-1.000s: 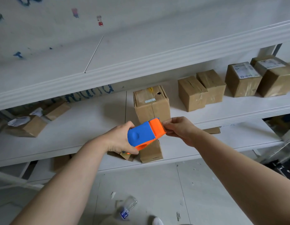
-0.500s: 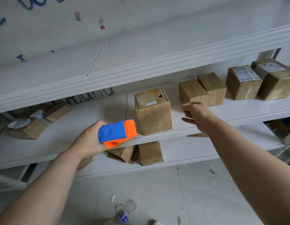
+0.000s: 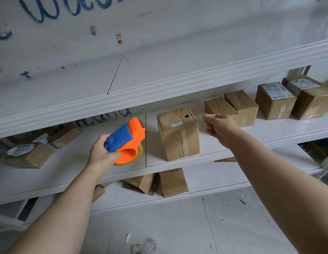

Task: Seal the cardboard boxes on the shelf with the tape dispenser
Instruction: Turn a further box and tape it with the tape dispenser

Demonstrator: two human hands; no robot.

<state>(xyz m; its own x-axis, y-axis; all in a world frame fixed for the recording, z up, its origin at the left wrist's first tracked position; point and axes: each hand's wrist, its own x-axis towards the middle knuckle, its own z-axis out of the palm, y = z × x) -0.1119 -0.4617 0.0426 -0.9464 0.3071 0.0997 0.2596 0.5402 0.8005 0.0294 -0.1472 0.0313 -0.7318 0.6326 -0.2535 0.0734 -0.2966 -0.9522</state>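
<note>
With the left hand (image 3: 100, 154) gripping the tape dispenser (image 3: 128, 138) just left of the tall cardboard box (image 3: 179, 140) on the shelf (image 3: 269, 131), and the right hand (image 3: 221, 127) pinching what looks like clear tape (image 3: 200, 117) at that box's upper right corner, best draw it taut across the top seam, then press flat.

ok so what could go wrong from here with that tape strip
1. The tape strip pinched in the right hand sticks out loose beside the box; it could fold on itself or land crooked.
2. That box stands near the shelf edge, unsteadied, left hand busy with the dispenser; pressing may tip it.
</note>
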